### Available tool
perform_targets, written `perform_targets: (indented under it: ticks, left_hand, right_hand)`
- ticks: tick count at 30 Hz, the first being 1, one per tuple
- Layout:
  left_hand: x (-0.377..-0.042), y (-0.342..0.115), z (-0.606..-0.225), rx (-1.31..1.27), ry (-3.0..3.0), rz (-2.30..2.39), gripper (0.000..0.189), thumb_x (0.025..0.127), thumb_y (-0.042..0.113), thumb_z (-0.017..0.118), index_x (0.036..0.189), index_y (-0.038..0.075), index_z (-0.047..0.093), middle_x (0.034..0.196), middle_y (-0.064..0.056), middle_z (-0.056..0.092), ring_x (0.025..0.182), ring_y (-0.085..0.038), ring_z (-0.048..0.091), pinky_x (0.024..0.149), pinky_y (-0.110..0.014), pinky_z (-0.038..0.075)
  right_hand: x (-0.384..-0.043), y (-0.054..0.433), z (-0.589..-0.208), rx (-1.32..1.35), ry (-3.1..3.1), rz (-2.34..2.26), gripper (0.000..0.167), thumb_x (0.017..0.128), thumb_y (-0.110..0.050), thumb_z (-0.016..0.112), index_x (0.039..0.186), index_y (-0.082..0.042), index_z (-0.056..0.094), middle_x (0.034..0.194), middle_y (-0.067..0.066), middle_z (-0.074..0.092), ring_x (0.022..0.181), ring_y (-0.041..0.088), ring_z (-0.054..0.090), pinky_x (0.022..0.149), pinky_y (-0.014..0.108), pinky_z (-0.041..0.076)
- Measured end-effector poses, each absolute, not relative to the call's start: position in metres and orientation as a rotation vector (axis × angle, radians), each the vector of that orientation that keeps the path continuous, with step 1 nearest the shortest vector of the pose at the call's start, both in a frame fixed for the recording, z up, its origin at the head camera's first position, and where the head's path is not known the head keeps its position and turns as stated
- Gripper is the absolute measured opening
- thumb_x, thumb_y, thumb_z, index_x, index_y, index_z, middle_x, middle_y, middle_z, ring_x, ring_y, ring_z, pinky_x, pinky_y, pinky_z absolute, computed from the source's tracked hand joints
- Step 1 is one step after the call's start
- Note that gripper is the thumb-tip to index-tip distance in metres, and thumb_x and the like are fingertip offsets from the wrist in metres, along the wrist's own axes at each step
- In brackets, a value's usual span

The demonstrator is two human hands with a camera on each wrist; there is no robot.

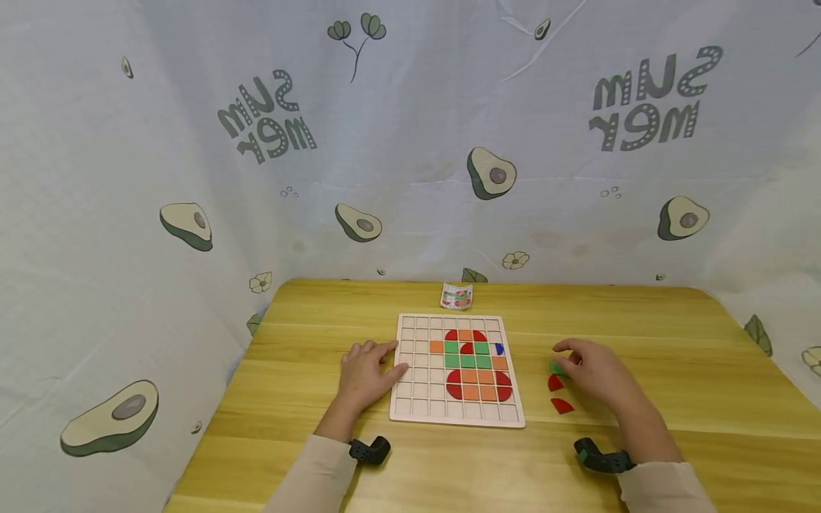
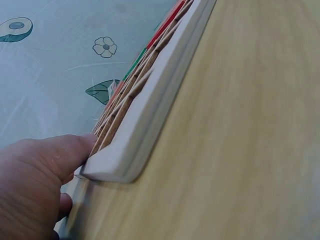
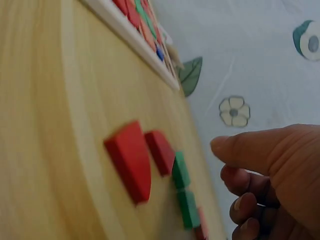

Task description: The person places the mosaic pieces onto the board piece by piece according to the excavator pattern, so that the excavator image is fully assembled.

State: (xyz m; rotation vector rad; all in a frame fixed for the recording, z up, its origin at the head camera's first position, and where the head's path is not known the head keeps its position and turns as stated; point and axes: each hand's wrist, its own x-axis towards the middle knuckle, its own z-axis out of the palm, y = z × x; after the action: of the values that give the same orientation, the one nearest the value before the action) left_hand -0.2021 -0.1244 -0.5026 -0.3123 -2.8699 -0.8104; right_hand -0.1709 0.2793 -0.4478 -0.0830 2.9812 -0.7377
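Observation:
A pale wooden grid board lies on the table with red, orange, green and blue pieces set in its squares. My left hand rests at the board's left edge, fingers spread; in the left wrist view its thumb lies over the board's edge near a corner. On the right, my right hand hovers over loose pieces, thumb and fingers apart with nothing between them. Below it lie a red quarter-round piece, a second red piece, green blocks and a partly hidden reddish piece.
Behind the board lies a small printed card with a coloured pattern. The wooden table ends at a hanging white cloth printed with avocados. Black wrist cameras sit on both wrists.

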Motion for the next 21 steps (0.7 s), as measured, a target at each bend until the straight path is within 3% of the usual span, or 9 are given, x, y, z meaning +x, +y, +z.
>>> perform_targets:
  ticks: [9, 21]
  left_hand:
    - [-0.204, -0.126, -0.506, -0.3, -2.864, -0.82, 0.054, 0.088, 0.052, 0.072, 0.135, 0.025, 0.069, 0.086, 0.006, 0.055, 0.081, -0.014, 0.038, 0.079, -0.035, 0.029]
    - [-0.203, -0.124, -0.505, -0.302, -2.873, -0.829, 0.054, 0.088, 0.052, 0.072, 0.135, 0.025, 0.069, 0.085, 0.007, 0.054, 0.082, -0.014, 0.038, 0.079, -0.035, 0.029]
  right_hand:
    - [-0.167, 0.295, -0.454, -0.082, 2.921, -0.722, 0.031, 0.096, -0.021, 0.068, 0.12, -0.001, 0.068, 0.079, 0.002, 0.052, 0.072, 0.018, 0.046, 0.066, 0.034, 0.037]
    - [-0.165, 0.293, -0.46, -0.134, 2.938, -0.734, 0.027, 0.095, -0.022, 0.071, 0.114, -0.002, 0.068, 0.077, 0.001, 0.052, 0.07, 0.017, 0.045, 0.064, 0.032, 0.037]
